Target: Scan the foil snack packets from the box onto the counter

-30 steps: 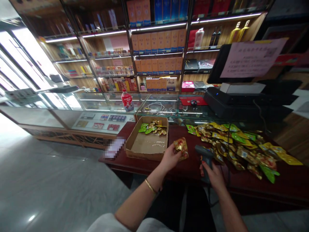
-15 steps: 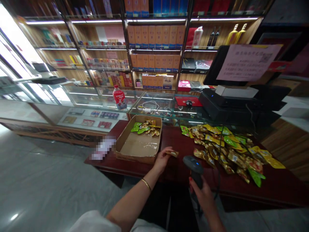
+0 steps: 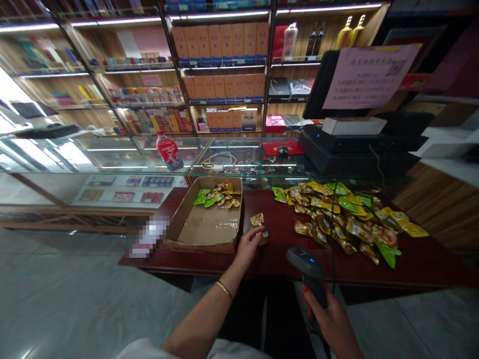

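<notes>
Between the box and the heap of packets, my left hand (image 3: 250, 245) has its fingers closed on a gold snack packet (image 3: 258, 219), whose ends show above and below the fingertips. My right hand (image 3: 325, 304) grips the handle of a black barcode scanner (image 3: 307, 264) with a blue light on top. The scanner's head points toward the left hand, a short gap away. Left of that hand stands an open cardboard box (image 3: 204, 245) with several gold and green packets at its far end. To the right lies a heap of gold, yellow and green snack packets (image 3: 339, 219).
The dark red table (image 3: 277, 209) meets a glass display counter (image 3: 217, 144) bearing a red-labelled bottle (image 3: 169, 151), a white cable (image 3: 220, 162) and a mouse (image 3: 283, 150). A monitor (image 3: 318, 85) stands back right. The scanner's cable (image 3: 333, 219) crosses the heap.
The packet in my left hand has turned from lying flat to standing more upright. My right hand has shifted slightly right and down with the scanner. The whole view has moved a little.
</notes>
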A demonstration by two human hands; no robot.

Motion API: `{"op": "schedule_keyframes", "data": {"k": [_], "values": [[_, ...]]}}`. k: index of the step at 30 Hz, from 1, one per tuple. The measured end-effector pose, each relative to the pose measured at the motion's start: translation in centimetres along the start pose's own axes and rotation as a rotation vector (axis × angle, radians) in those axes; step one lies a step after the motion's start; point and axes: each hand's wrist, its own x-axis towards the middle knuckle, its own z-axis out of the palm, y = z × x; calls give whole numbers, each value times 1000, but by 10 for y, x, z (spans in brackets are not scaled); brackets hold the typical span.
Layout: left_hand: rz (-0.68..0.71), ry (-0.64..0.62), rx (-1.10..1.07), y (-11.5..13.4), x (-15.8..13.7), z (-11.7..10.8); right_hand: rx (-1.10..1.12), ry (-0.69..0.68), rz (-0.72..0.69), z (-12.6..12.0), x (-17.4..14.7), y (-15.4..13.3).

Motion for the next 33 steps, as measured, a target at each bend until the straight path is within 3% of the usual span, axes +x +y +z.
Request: {"op": "schedule_keyframes", "data": {"k": [3,9,17,23,29,33], "values": [[12,7,-61,-3,2,1,16,48,-19,6,-4,-8],[-16,0,-144,-7,4,2,33,-56,-6,9,1,-5],[-16,5,-71,-8,4,1,68,-26,-43,14,-4,-19],[18,5,-172,-11,5,0,79,-49,-14,12,2,-8],[45,-40,-86,-13,3,-1,219,-74,-116,15,45,-6],[159,36,54,2,8,7,303,-112,-163,22,87,-11]]}}
